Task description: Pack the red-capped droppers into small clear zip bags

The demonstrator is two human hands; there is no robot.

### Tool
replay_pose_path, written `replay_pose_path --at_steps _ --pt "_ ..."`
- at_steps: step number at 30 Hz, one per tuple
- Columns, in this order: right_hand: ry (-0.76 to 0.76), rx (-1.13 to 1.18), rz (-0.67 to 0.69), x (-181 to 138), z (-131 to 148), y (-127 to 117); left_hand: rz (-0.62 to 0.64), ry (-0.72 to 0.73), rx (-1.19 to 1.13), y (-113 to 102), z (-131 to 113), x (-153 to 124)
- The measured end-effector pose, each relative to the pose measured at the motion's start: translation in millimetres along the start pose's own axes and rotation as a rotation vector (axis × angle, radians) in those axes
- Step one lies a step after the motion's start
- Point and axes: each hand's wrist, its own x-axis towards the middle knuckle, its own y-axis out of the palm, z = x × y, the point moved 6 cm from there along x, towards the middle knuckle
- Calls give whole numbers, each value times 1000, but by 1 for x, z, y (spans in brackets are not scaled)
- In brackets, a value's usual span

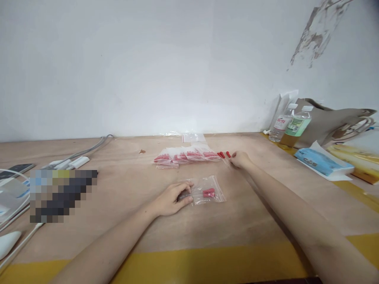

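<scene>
Centrally, a small clear zip bag (207, 192) holding red pieces is being pinned to the wooden table (254, 213) by the left hand (173, 198), fingers gripping its open end. Farther back, loose red pieces (223, 154) are being touched by the right hand (239, 159), fingers curled, beside a row of filled bags (186, 156).

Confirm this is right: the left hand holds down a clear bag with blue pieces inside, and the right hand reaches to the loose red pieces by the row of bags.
Not quite. The pieces inside the bag under the left hand are red, not blue, as the head view shows. The rest stands: the right hand reaches to the loose red pieces by the row of bags.
</scene>
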Motion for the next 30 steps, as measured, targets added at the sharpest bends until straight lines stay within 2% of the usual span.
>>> replay_pose_path --at_steps 5,7,10,13,17,20,22,27,30 --pt "-75 95 -15 -15 7 -9 19 -18 -33 1 3 0" --pt "-168 292 19 -29 9 -12 24 -15 -19 0 4 0" --pt "-275 768 173 -56 12 -7 65 -3 21 2 4 0" --pt "-258 1010 255 -79 11 5 114 -20 52 4 6 0" --pt "-183 1103 180 -97 9 15 150 -47 62 7 10 -1" --pt "-144 1143 79 -103 10 17 142 -33 87 7 9 -1" --pt "-110 1153 61 -106 12 18 136 -31 103 7 7 -2" --pt "-37 1198 175 -115 19 29 109 -19 164 6 2 -2" --pt "-51 1216 273 -119 21 36 83 -11 188 5 -1 -1"
